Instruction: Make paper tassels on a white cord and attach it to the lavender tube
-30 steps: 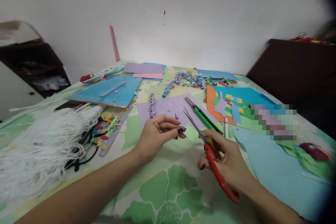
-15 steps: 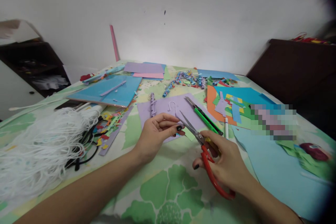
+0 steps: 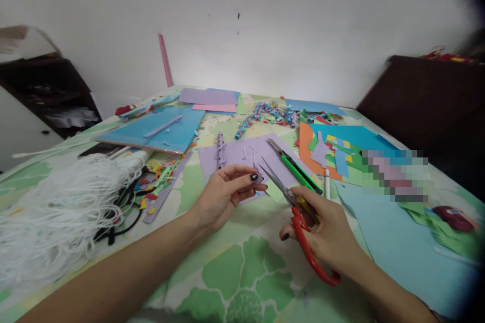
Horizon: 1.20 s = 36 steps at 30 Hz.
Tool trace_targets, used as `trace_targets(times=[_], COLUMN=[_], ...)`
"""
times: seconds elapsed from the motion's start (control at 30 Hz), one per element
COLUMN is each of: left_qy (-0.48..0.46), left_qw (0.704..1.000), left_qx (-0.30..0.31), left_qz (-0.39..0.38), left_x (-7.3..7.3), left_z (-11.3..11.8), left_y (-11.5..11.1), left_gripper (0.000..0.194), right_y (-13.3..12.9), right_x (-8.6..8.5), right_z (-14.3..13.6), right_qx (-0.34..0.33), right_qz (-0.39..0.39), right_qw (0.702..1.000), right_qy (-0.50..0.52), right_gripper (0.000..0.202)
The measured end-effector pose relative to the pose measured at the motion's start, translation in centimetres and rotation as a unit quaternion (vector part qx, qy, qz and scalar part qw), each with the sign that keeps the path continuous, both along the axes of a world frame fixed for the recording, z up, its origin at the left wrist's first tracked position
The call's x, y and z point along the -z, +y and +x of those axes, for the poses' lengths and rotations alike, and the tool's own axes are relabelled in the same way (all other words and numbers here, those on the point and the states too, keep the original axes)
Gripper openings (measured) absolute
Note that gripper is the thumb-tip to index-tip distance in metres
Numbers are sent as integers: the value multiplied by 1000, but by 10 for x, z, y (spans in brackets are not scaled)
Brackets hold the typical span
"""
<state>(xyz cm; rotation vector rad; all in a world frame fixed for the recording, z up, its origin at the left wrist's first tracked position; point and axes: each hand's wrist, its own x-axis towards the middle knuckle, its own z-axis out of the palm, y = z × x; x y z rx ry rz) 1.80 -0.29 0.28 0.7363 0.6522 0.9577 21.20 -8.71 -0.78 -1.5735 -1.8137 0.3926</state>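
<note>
My left hand (image 3: 223, 193) pinches a small piece of purple paper (image 3: 258, 178) between thumb and fingers, near the middle of the table. Just to its right, my right hand (image 3: 326, 224) is closed round red-handled scissors (image 3: 290, 197). Their blades are slightly apart and point at the pinched piece without visibly cutting it. Behind my left hand lies a purple sheet (image 3: 204, 159), with a curled white string (image 3: 248, 150) and a rolled purple paper tube (image 3: 220, 151) on it. A green box cutter (image 3: 297, 169) rests at the sheet's right side, close to the scissors' tips.
A heap of white string (image 3: 64, 212) covers the left side. Blue paper in a sleeve (image 3: 151, 128) lies behind it. Decorated paper rolls (image 3: 265, 113) sit at the back. Coloured paper scraps (image 3: 337, 151), a white marker (image 3: 327, 184) and a light blue sheet (image 3: 401, 247) spread on the right.
My left hand has turned slightly, showing more of the purple piece at the fingertips. The scissors' blades have opened a little wider. The things on the table stay put.
</note>
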Motion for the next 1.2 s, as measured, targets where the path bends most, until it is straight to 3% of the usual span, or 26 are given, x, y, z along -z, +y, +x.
trace_targets(times=[0.23,0.47,0.97,1.2], left_qy=[26,44,58,72], left_qw=[998,992,988,984], left_qx=[-4,-9,-11,-14], left_qz=[65,120,146,161], left_x=[3,7,10,9], left_z=[2,3,3,3], left_y=[-2,-5,-5,-4], left_gripper=[22,16,13,13], right_y=[-3,-4,-4,-4], right_x=[1,3,2,6], right_z=[-1,-3,-2,-2], right_qx=[-18,-13,-13,-14], right_qz=[38,54,47,79], right_qw=[996,995,995,994], right_qy=[-74,-84,-91,-76], right_gripper=[45,46,50,48])
